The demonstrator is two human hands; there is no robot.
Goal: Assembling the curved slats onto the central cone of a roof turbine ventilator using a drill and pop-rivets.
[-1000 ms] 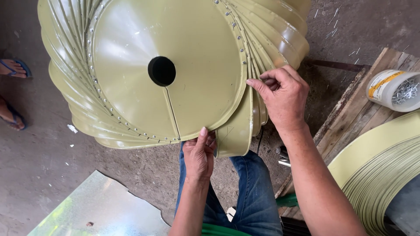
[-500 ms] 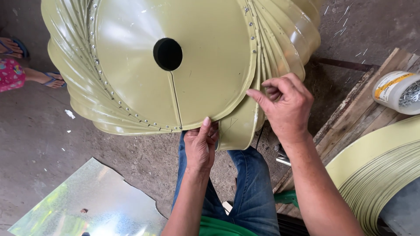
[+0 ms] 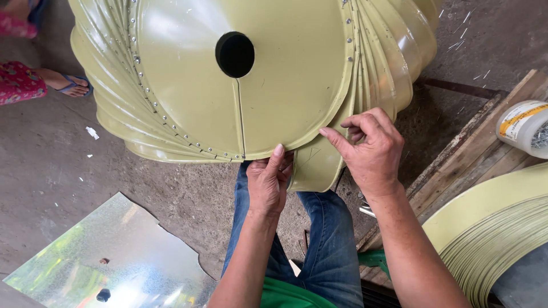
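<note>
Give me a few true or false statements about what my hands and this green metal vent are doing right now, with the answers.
1. The left hand presses its fingertips on the lower rim of the olive-green round metal top disc. True.
2. The right hand holds a hammer. False: it holds no tool and pinches a curved olive-green metal blade at the disc's edge.
3. The disc has a round black hole near its middle. True.
4. A shiny galvanised metal sheet lies on the wooden boards. False: it lies on the concrete floor, lower left.
5. Rivets line the disc's left rim. True.
</note>
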